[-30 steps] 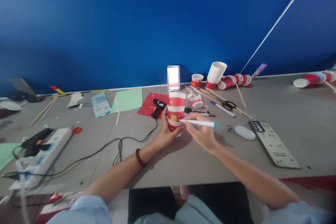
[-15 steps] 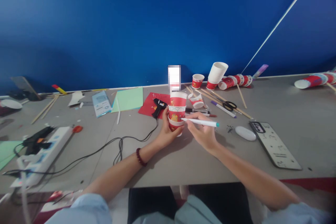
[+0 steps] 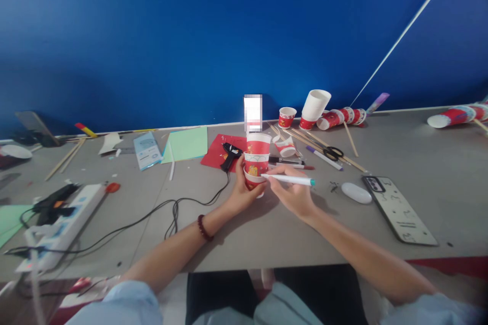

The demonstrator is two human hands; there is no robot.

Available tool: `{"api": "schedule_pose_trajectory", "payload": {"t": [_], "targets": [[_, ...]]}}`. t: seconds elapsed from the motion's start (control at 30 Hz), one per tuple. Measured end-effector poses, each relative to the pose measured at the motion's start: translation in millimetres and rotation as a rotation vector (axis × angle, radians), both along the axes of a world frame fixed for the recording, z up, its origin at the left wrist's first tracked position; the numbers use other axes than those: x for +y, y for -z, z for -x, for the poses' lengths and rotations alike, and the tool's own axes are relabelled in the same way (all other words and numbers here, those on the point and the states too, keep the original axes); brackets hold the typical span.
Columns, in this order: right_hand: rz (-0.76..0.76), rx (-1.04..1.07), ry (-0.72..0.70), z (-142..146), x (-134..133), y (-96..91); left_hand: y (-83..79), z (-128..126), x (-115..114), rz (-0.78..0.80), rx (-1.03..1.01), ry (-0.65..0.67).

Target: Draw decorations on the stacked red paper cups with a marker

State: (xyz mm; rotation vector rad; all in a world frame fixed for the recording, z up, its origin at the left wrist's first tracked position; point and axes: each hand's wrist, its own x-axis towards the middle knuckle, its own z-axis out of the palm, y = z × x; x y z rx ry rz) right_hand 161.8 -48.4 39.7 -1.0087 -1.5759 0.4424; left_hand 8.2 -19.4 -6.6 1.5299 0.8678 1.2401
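Observation:
My left hand (image 3: 243, 188) is wrapped round the lower part of a column of red-and-white paper cups (image 3: 257, 160), which stands upright in front of me. Pinched in my right hand (image 3: 293, 194) is a white marker (image 3: 290, 179) with a teal end. Its tip meets the side of the column, near the rim of the lower cup; whether it leaves a mark is too small to tell. Behind the left hand lies a black glue gun (image 3: 231, 155) on red paper (image 3: 213, 151).
Beyond my right hand are scissors (image 3: 333, 153), a purple marker (image 3: 324, 158), wooden sticks, a cut cup (image 3: 285, 147) and a cup stack (image 3: 315, 106). A mouse (image 3: 356, 193) and a phone (image 3: 400, 210) lie right. A power strip (image 3: 72, 226) and cable (image 3: 152, 209) are left.
The marker and my right hand have shifted slightly left and down along the cup's side. My left hand keeps its hold on the cups.

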Motion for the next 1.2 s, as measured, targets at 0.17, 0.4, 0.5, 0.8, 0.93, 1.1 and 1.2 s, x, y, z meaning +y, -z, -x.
{"api": "schedule_pose_trajectory", "payload": {"t": [0.17,0.4,0.5,0.8,0.93,1.1,1.2], "targets": [[0.001,-0.004,0.009,0.0,-0.3,-0.4,0.2,-0.9,-0.6,0.025,-0.018,0.013],[0.009,-0.03,0.022,1.2,-0.2,1.6,1.4,-0.9,-0.2,0.04,-0.012,0.01],[0.017,-0.01,0.009,0.9,0.0,1.7,-0.2,-0.5,-0.6,0.031,-0.004,0.01],[0.078,0.05,0.011,-2.3,1.7,1.0,0.1,0.2,0.2,0.009,-0.006,0.001],[0.062,0.032,0.006,-0.6,1.7,0.9,0.8,0.1,0.5,-0.004,-0.001,-0.003],[0.04,0.032,0.005,-0.3,1.4,0.8,-1.6,-0.5,-0.2,0.001,0.005,-0.008],[0.041,0.033,0.031,-1.0,1.4,1.1,-2.4,-0.3,-0.6,-0.007,0.014,-0.013]]}}
